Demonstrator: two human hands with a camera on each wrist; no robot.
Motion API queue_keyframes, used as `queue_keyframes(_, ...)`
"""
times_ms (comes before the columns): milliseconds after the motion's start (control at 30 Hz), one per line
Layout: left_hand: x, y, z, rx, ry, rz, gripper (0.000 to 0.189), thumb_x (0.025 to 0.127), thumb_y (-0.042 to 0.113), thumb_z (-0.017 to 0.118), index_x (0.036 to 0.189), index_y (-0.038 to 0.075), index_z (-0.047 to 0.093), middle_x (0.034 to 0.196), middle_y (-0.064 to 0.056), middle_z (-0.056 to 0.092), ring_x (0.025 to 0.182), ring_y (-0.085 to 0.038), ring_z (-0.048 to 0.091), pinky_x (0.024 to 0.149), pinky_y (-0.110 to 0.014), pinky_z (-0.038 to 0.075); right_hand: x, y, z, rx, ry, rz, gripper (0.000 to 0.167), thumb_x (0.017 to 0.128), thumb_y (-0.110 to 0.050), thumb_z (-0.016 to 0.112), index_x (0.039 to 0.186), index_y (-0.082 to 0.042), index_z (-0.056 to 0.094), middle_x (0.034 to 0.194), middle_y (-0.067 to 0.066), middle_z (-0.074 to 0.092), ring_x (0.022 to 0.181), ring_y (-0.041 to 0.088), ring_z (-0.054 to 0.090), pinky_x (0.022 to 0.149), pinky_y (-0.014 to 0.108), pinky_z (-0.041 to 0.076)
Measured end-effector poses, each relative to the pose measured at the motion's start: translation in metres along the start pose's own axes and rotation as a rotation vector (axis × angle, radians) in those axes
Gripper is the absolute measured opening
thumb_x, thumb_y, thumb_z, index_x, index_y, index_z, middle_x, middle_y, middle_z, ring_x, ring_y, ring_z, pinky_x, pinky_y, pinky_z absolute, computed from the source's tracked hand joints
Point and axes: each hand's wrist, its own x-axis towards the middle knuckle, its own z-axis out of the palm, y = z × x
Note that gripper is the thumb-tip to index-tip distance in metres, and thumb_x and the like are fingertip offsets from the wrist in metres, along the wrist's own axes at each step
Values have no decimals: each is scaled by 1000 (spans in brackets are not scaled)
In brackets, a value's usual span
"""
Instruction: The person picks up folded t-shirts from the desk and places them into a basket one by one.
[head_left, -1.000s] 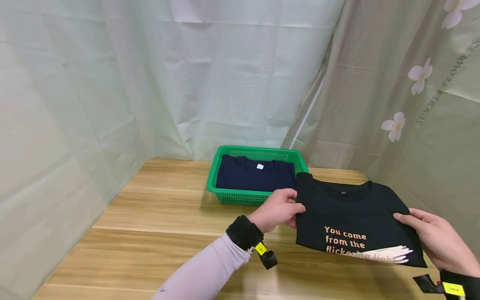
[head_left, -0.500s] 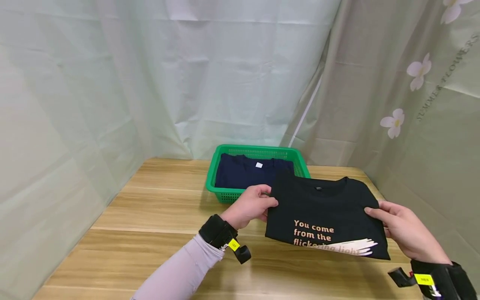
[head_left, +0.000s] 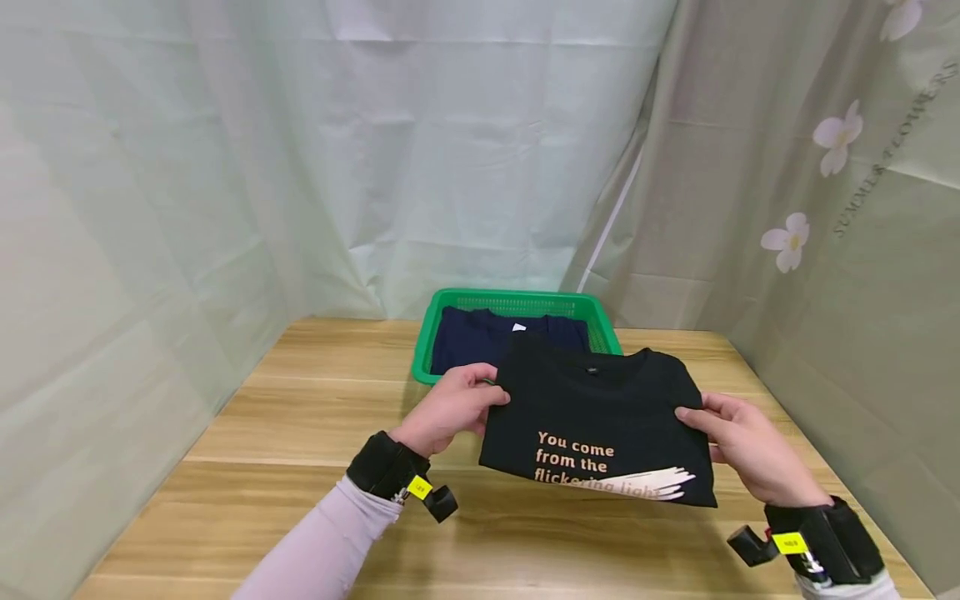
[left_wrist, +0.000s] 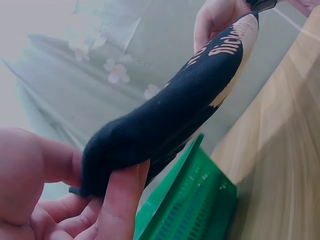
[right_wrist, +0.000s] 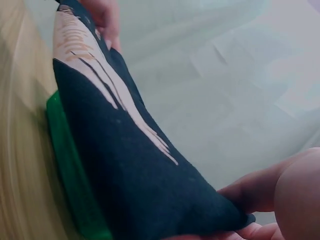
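A folded black T-shirt (head_left: 600,408) with printed words and a pale brush-stroke mark hangs tilted above the table between both hands. My left hand (head_left: 452,407) pinches its left edge, thumb on the front. At the opposite edge my right hand (head_left: 750,446) grips the cloth the same way. In the left wrist view the fingers (left_wrist: 120,200) are bent about the shirt's folded side. Behind the shirt stands a green plastic basket (head_left: 423,346) holding a folded navy T-shirt (head_left: 465,337) with a white label. The black shirt hides the basket's front right part.
The wooden table (head_left: 300,450) extends around the basket. Pale curtains (head_left: 450,167) hang along the back and both sides, printed with white flowers (head_left: 787,242) on the right. Each wrist wears a black strap with a small camera.
Both hands have carried the black T-shirt leftward, from the right of the basket to in front of it. Their hold on it looks the same. The basket has stayed in place.
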Motion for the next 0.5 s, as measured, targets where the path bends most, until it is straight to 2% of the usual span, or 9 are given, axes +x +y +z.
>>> queue_keyframes(167,-7,-3,-15,11,24,2,8,104,8,67,107,4,61,92,-2,79,74,-15,76,72,-34,67,6,-7,15,8,-16,-7,41,114,-24,61,136,11,57,109,-2,74,97,9,76,86,31,67)
queue_keyframes(367,-18,-4,-31,27,47,4,11,104,8,66,98,6,56,88,-1,73,72,-16,69,69,-32,65,15,-16,30,22,-54,-31,39,113,-23,63,133,10,58,105,0,74,94,12,76,84,33,67)
queue_keyframes(500,-24,-4,-42,36,61,-7,13,105,8,65,99,6,54,88,-1,72,73,-16,69,68,-31,64,23,-20,38,24,-77,-41,42,113,-24,63,136,11,58,106,1,75,93,13,77,83,33,67)
